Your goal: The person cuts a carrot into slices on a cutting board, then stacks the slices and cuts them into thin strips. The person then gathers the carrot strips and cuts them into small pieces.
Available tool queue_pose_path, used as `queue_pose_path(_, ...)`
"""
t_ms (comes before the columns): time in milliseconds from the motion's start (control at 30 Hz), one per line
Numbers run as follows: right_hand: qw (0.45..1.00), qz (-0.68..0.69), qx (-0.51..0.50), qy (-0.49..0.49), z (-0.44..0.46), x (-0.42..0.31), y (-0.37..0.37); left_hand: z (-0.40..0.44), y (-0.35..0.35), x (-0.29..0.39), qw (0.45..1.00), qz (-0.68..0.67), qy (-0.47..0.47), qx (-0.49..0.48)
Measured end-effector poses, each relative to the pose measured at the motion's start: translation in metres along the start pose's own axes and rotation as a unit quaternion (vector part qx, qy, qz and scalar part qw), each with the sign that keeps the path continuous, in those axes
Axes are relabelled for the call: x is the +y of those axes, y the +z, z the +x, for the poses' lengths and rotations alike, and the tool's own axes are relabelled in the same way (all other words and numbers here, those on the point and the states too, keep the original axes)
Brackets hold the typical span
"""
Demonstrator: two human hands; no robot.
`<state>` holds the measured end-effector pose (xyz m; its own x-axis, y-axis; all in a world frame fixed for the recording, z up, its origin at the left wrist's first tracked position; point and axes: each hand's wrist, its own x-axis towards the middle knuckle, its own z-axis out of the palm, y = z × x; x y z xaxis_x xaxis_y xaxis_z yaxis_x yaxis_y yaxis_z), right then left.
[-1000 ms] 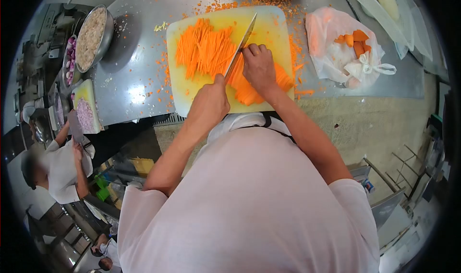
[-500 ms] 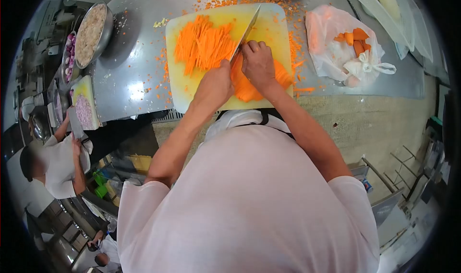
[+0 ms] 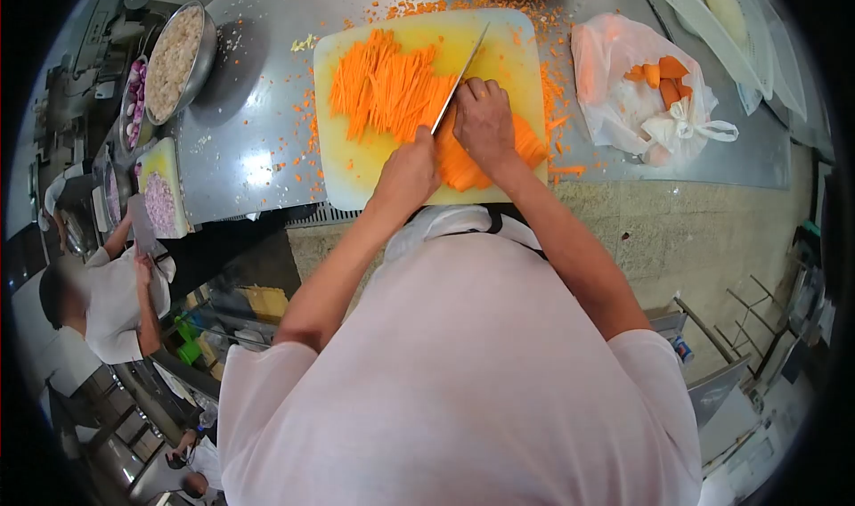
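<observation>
On the table, the board holds strips left, slices right, the knife between them; the bag lies right of the board, a basket farther right, a bowl left

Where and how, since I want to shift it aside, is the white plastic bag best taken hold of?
Grip the bag by its knot, probably coming from the near right: the knot and a loop stick out there toward the table edge, uncovered. Lift gently; orange pieces seem to rest on top.
</observation>
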<state>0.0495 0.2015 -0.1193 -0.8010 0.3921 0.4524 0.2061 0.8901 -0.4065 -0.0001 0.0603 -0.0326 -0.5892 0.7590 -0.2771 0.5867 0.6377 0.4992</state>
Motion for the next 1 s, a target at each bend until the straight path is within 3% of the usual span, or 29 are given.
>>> queue_pose_path(167, 1.000, 0.000, -0.007, 0.002, 0.001, 0.000, -0.003, -0.007, -0.025, 0.009, 0.999, 0.023, 0.027, 0.011)
queue_pose_path(267, 1.000, 0.009, 0.011, 0.002, 0.000, -0.001, -0.003, -0.016, -0.004, 0.000, 1.000, 0.002, -0.021, -0.017)
queue_pose_path(367, 1.000, 0.019, 0.003, 0.002, 0.000, 0.003, -0.001, 0.010, 0.023, -0.009, 0.998, -0.006, 0.033, 0.048)
queue_pose_path(667, 0.999, -0.010, -0.038, 0.027, -0.004, 0.002, -0.012, 0.008, 0.006, -0.003, 0.997, -0.031, 0.041, 0.053)
queue_pose_path(867, 0.999, -0.018, -0.042, 0.014, -0.004, 0.002, -0.012, -0.021, -0.014, 0.007, 1.000, -0.004, -0.008, -0.012)
queue_pose_path(1000, 0.998, -0.025, -0.047, 0.015, -0.004, 0.010, -0.009, 0.010, 0.009, -0.002, 0.998, 0.002, 0.050, 0.041)
